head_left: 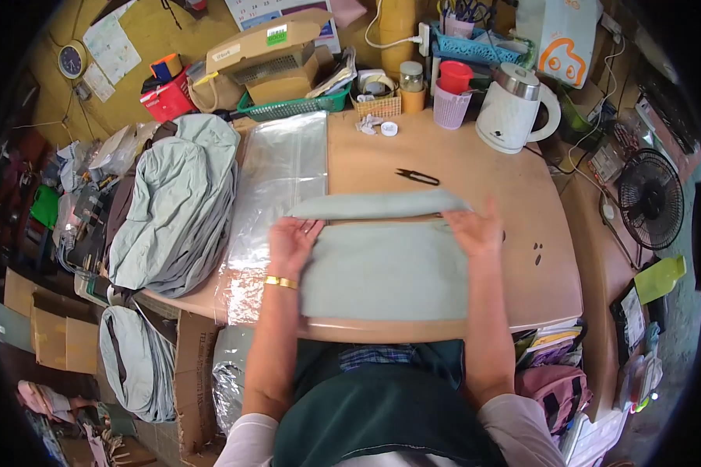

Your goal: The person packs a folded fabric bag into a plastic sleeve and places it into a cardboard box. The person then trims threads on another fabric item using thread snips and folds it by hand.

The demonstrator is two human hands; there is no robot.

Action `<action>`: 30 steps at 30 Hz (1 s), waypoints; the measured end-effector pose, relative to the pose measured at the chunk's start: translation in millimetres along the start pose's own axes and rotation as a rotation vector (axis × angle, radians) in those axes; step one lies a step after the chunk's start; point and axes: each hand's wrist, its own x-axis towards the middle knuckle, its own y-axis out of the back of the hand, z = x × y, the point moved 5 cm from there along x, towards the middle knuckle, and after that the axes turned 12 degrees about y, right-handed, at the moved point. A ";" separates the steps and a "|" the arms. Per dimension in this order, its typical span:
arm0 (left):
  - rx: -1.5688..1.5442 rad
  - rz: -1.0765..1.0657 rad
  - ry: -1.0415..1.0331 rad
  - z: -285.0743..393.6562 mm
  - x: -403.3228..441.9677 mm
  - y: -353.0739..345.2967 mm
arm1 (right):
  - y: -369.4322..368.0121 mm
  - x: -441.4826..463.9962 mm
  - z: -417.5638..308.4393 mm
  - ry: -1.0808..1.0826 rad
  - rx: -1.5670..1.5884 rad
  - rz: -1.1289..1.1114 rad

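Observation:
A pale grey-green cloth [383,272] lies folded in a flat rectangle at the table's near edge. Its far part is a raised strip [378,205], slightly blurred, with a gap between it and the rest. At the strip's left end, my left hand [291,241], with a gold band on the wrist, has its fingers closed on the cloth. My right hand [475,231] grips the right end, its thumb side partly smeared by motion. Beyond the strip lie black thread snips [417,177]. Clear plastic bags [276,167] are stacked to the left of the cloth.
A pile of grey-green garments [175,206] covers the table's left side. A white kettle [514,113], a lilac cup [451,107] and a green basket [296,107] stand along the back. Small dark pieces [537,254] lie at right, with a fan [651,198] beyond the table.

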 end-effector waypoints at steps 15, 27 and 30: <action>2.026 0.041 -0.521 -72.3 -101.1 -110.0 | -11.0 -17.4 15.9 0.255 -0.720 -0.194; 2.252 0.165 -0.382 -107.7 -106.7 -84.0 | -26.5 -87.0 -11.7 0.763 -2.974 -0.485; 2.253 0.170 -0.395 -108.8 -104.0 -86.7 | -75.5 -121.4 14.7 0.798 -2.788 -0.708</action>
